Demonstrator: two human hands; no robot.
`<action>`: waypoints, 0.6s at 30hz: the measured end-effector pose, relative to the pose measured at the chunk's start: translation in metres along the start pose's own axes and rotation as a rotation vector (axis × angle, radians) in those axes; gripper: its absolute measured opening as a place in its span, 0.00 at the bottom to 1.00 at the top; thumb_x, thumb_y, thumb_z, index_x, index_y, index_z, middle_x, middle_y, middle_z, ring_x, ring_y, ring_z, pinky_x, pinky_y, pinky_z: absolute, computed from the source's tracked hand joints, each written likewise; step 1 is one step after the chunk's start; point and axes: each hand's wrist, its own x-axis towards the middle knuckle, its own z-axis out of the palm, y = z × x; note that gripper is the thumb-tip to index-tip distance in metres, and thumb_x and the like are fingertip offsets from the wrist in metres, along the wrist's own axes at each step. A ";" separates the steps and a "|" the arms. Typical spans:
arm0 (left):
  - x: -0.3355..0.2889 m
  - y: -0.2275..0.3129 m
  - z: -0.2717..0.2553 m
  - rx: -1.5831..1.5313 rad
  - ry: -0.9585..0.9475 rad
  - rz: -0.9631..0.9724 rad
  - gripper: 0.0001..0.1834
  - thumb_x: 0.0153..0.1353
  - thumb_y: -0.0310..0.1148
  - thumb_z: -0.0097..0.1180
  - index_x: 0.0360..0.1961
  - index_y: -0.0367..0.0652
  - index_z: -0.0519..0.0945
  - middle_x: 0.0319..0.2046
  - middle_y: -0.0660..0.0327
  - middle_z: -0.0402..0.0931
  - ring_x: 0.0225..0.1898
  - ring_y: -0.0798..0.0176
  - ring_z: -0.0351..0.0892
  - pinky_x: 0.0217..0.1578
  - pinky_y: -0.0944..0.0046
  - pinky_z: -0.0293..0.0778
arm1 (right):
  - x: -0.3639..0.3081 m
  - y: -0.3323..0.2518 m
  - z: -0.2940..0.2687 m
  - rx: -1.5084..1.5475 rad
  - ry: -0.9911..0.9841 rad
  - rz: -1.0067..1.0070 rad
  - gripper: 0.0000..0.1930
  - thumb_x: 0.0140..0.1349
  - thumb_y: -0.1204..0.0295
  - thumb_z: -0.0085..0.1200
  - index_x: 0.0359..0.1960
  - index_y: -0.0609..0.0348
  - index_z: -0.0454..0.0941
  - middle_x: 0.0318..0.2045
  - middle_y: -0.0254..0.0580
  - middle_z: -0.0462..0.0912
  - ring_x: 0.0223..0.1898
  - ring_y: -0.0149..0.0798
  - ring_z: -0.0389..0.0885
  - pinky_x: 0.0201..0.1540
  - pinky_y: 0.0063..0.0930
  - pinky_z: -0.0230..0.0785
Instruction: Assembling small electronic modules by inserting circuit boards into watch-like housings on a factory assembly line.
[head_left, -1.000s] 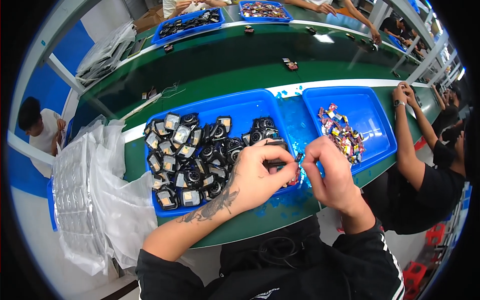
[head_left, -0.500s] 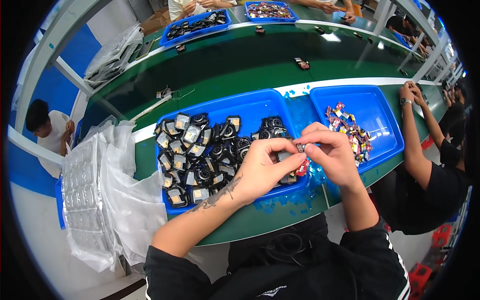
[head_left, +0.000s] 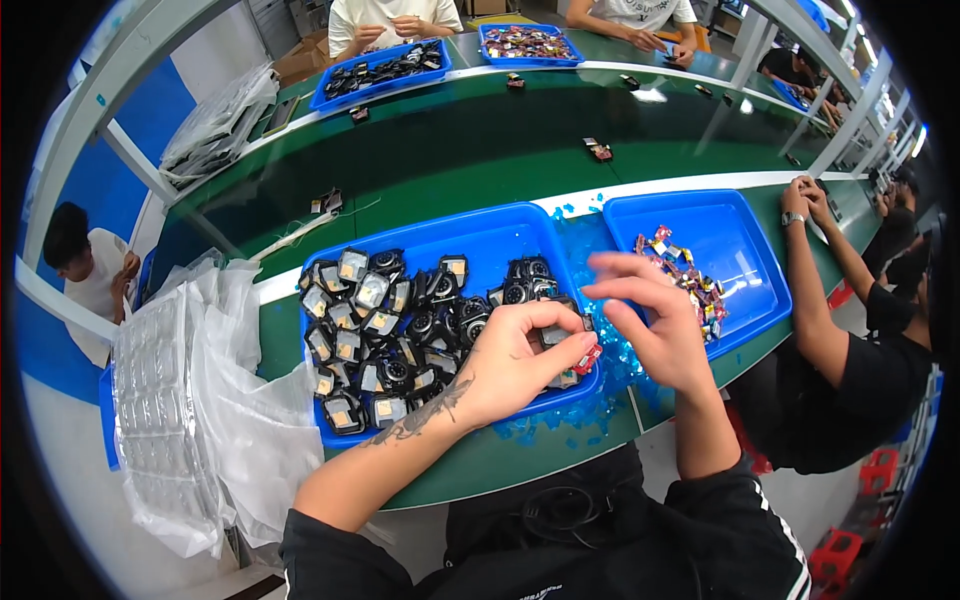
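My left hand (head_left: 510, 365) clenched on small part (head_left: 585, 358), red tip showing, over left tray (head_left: 480, 235); part mostly hidden, kind unclear. My right hand (head_left: 655, 325) released, fingers (head_left: 620, 265) spread beside it. Half second ago both hands pinched together; right since lifted off.

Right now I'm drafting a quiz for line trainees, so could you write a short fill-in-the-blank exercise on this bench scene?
1. The left hand pinches a small part with a ____ end.
2. The square black components lie in a plastic tray coloured ____.
3. The small mixed-colour pieces sit in the tray on the person's ____ side.
4. The right hand has its fingers ____, with nothing seen in its grip.

Missing words: red; blue; right; spread open
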 end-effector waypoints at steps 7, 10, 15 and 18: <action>0.001 -0.001 -0.001 -0.155 -0.026 0.042 0.12 0.65 0.25 0.54 0.49 0.35 0.76 0.39 0.63 0.78 0.36 0.76 0.76 0.36 0.75 0.72 | -0.005 -0.002 0.006 0.497 -0.033 0.080 0.10 0.54 0.84 0.59 0.39 0.64 0.82 0.45 0.44 0.77 0.45 0.34 0.77 0.47 0.25 0.71; 0.002 0.000 0.001 -0.052 0.057 0.119 0.21 0.67 0.22 0.47 0.61 0.40 0.65 0.49 0.57 0.74 0.43 0.72 0.75 0.43 0.71 0.71 | -0.011 -0.003 -0.001 0.591 0.169 0.146 0.08 0.53 0.86 0.60 0.36 0.68 0.80 0.38 0.45 0.80 0.39 0.31 0.79 0.39 0.21 0.74; 0.004 -0.006 0.000 -0.061 0.102 0.202 0.23 0.67 0.20 0.43 0.63 0.36 0.59 0.55 0.52 0.71 0.53 0.64 0.74 0.55 0.64 0.69 | -0.009 -0.018 0.008 0.418 0.157 0.208 0.09 0.53 0.85 0.61 0.37 0.67 0.81 0.33 0.42 0.83 0.33 0.31 0.81 0.36 0.21 0.73; 0.003 -0.004 0.000 -0.065 0.079 0.215 0.24 0.67 0.18 0.43 0.64 0.35 0.60 0.55 0.51 0.71 0.55 0.63 0.73 0.56 0.65 0.69 | 0.001 -0.027 0.014 0.118 0.106 0.133 0.09 0.52 0.83 0.62 0.37 0.64 0.82 0.30 0.42 0.85 0.30 0.30 0.81 0.30 0.22 0.71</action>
